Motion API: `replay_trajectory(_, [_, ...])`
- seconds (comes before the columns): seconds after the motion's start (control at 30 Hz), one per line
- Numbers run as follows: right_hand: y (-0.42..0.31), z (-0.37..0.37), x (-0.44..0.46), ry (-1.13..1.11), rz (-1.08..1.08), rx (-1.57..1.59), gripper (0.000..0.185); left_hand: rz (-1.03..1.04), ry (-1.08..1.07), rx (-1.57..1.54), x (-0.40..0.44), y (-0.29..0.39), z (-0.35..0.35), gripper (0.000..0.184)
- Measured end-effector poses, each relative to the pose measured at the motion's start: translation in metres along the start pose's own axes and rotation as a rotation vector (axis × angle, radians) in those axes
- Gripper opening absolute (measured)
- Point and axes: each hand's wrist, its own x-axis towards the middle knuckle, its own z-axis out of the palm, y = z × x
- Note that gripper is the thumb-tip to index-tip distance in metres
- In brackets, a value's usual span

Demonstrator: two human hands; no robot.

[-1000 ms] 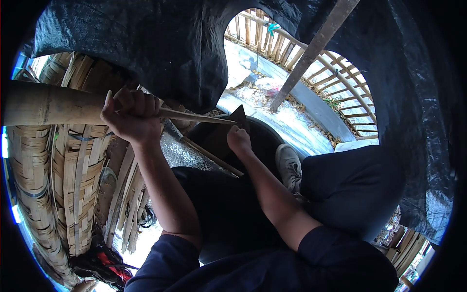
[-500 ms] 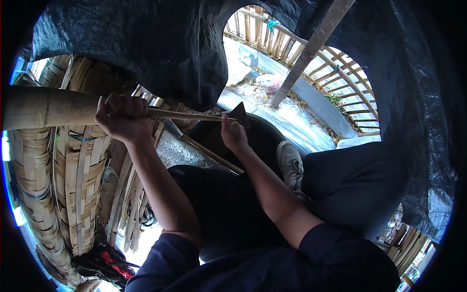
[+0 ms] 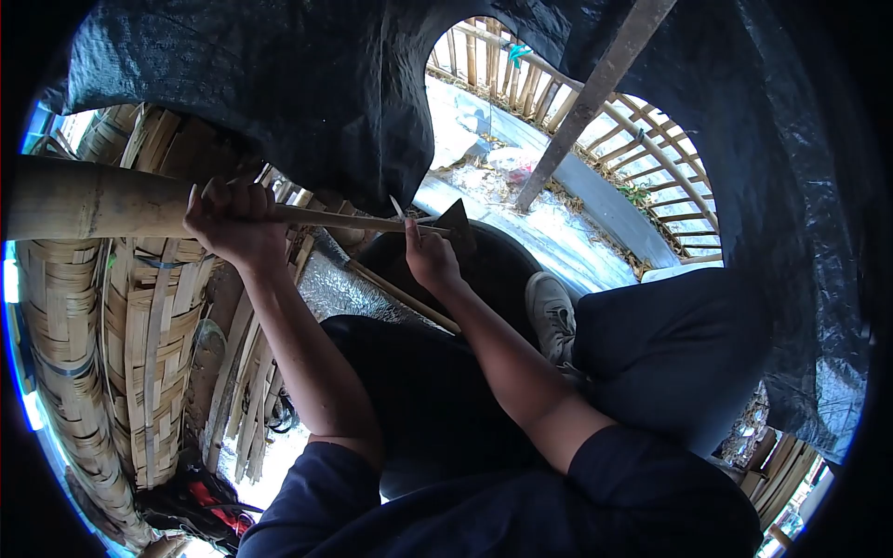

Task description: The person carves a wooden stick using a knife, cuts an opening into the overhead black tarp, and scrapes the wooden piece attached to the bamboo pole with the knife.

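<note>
A thick bamboo pole [image 3: 102, 200] comes in from the left edge at the height of my left hand [image 3: 237, 221]. The fingers of that hand are wrapped around a narrow bamboo strip [image 3: 344, 220], which runs rightward from the fist. Near the strip's far end, my right hand [image 3: 432, 256] is closed on a small knife; only the pale pointed blade [image 3: 397, 206] shows above the strip, and its handle is hidden in the fist. Just beyond the strip's tip stands a dark triangular plate [image 3: 458, 229].
A round black tub-like shape [image 3: 512, 251] lies beneath the hands, beside my shoe [image 3: 551, 312]. Woven bamboo rolls [image 3: 60, 316] stand at left. Black plastic sheeting [image 3: 251, 84] hangs overhead, and a slanted bar [image 3: 595, 102] crosses the opening to a bamboo fence [image 3: 665, 163].
My right hand has moved slightly left along the strip, and the blade tip now shows above it. My left hand keeps its grip in nearly the same place.
</note>
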Motion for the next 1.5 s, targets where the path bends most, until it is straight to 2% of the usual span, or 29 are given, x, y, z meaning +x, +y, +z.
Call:
replay_trajectory(0.07, [-0.022,-0.005,-0.009,-0.003,0.041,-0.052,0.076,0.012,0.033,-0.008,0.003,0.002,-0.006,0.041])
replay_trajectory(0.1, [-0.036,-0.011,-0.017,-0.006,0.093,-0.100,0.074,-0.008,-0.037,-0.077,0.001,0.002,-0.011,0.042])
replay_trajectory(0.13, [-0.079,-0.048,-0.049,-0.095,-0.061,-0.066,0.079,-0.035,-0.108,-0.142,0.001,0.001,-0.013,0.042])
replay_trajectory(0.23, [-0.084,-0.031,-0.050,-0.087,-0.003,-0.018,0.080,-0.038,-0.108,-0.087,-0.004,0.001,-0.009,0.042])
replay_trajectory(0.3, [-0.055,-0.037,-0.041,-0.100,-0.036,-0.019,0.079,-0.049,-0.144,-0.125,-0.003,0.001,-0.014,0.042])
replay_trajectory(0.4, [0.009,-0.012,-0.009,0.035,0.075,-0.080,0.079,-0.041,-0.147,-0.161,-0.003,0.000,-0.011,0.042])
replay_trajectory(0.47, [0.013,-0.002,-0.002,0.071,-0.254,-0.254,0.079,-0.057,-0.231,-0.138,-0.005,-0.004,-0.002,0.043])
replay_trajectory(0.5, [-0.014,-0.012,-0.013,0.070,-0.249,-0.254,0.079,-0.062,-0.229,-0.138,-0.006,-0.006,0.004,0.043])
replay_trajectory(0.57, [-0.091,-0.048,-0.046,-0.113,0.008,0.078,0.079,-0.097,-0.246,-0.125,-0.010,-0.006,0.014,0.044])
replay_trajectory(0.67, [-0.078,-0.052,-0.036,-0.114,0.055,0.045,0.079,-0.086,-0.308,-0.104,-0.015,-0.006,0.016,0.045])
replay_trajectory(0.77, [0.012,-0.021,0.011,-0.045,0.125,0.098,0.080,-0.095,-0.359,-0.149,-0.019,-0.009,0.018,0.046])
replay_trajectory(0.8, [0.007,-0.021,0.009,-0.045,0.118,0.094,0.080,-0.087,-0.358,-0.151,-0.020,-0.009,0.021,0.046])
replay_trajectory(0.87, [-0.021,-0.029,-0.007,0.122,0.112,-0.002,0.081,-0.063,-0.385,-0.105,-0.020,-0.009,0.029,0.044])
replay_trajectory(0.9, [-0.053,-0.044,-0.024,0.117,0.114,-0.001,0.081,-0.065,-0.382,-0.101,-0.018,-0.009,0.028,0.044])
replay_trajectory(0.97, [-0.119,-0.074,-0.061,-0.261,0.040,0.124,0.081,-0.093,-0.324,-0.156,-0.016,-0.008,0.024,0.045])
replay_trajectory(1.0, [-0.116,-0.069,-0.061,-0.266,0.042,0.126,0.081,-0.095,-0.321,-0.151,-0.017,-0.007,0.021,0.045])
replay_trajectory(1.07, [-0.102,-0.055,-0.054,-0.098,0.038,0.100,0.080,-0.090,-0.338,-0.144,-0.016,-0.005,0.016,0.047])
replay_trajectory(1.1, [-0.070,-0.041,-0.035,-0.091,0.034,0.099,0.080,-0.086,-0.344,-0.148,-0.017,-0.004,0.017,0.047])
replay_trajectory(1.13, [-0.019,-0.023,-0.007,-0.108,0.004,-0.010,0.072,-0.073,-0.306,-0.147,-0.020,-0.003,0.017,0.048])
replay_trajectory(1.2, [0.006,-0.017,0.006,-0.121,-0.029,-0.126,0.065,-0.055,-0.267,-0.151,-0.022,-0.004,0.020,0.049])
replay_trajectory(1.27, [-0.009,-0.028,-0.006,-0.035,0.078,-0.069,0.057,-0.060,-0.337,-0.183,-0.021,-0.006,0.022,0.047])
replay_trajectory(1.3, [-0.043,-0.046,-0.024,-0.036,0.077,-0.072,0.057,-0.059,-0.334,-0.184,-0.019,-0.007,0.024,0.047])
replay_trajectory(1.37, [-0.126,-0.082,-0.070,-0.279,0.014,0.118,0.080,-0.093,-0.267,-0.169,-0.018,-0.008,0.025,0.045])
replay_trajectory(1.47, [-0.123,-0.067,-0.066,-0.199,-0.022,0.101,0.079,-0.084,-0.375,-0.202,-0.016,-0.007,0.016,0.044])
replay_trajectory(1.5, [-0.104,-0.061,-0.054,-0.185,-0.036,-0.043,0.072,-0.081,-0.382,-0.207,-0.015,-0.007,0.015,0.044])
